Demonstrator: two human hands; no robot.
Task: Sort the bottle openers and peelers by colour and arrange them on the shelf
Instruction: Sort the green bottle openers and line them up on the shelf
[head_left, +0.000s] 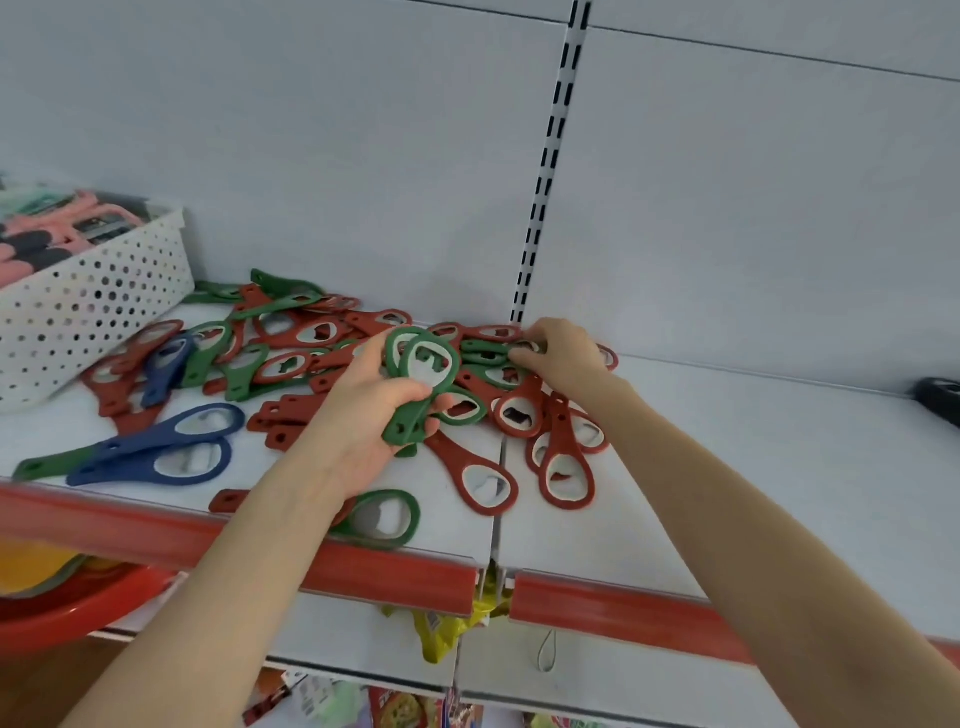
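Stack of green bottle openers (422, 387) clamped in my left hand (363, 421); right hand (563, 356) curls over the pile (306, 343), grip unclear; I should pinch green only.

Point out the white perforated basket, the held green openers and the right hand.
white perforated basket (93, 312), head view, front wall.
held green openers (408, 421), head view, front handle.
right hand (563, 353), head view, knuckles.

Three blue openers (207, 422), one white basket (104, 301)

basket (104, 291) cropped left, red opener (228, 501) under forearm (260, 545)
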